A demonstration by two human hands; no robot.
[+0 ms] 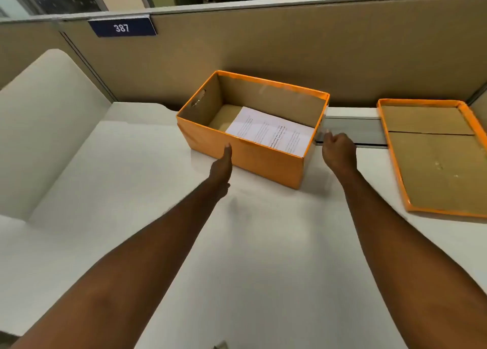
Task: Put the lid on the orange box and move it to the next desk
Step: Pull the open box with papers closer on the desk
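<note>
The orange box (263, 161) stands open on the white desk, turned at an angle, with white printed papers (271, 132) lying flat inside. Its orange lid (434, 161) lies upside down to the right, brown inner side up, apart from the box. My left hand (222, 165) reaches to the box's near long wall, fingers straight and together, fingertips touching the orange side. My right hand (338, 148) is just past the box's right end, fingers curled, holding nothing.
A tan partition wall (263, 45) with a blue sign "387" (121, 27) runs behind the desk. A low cream divider (44, 127) stands at the left. A grey cable channel (353, 131) lies between box and lid.
</note>
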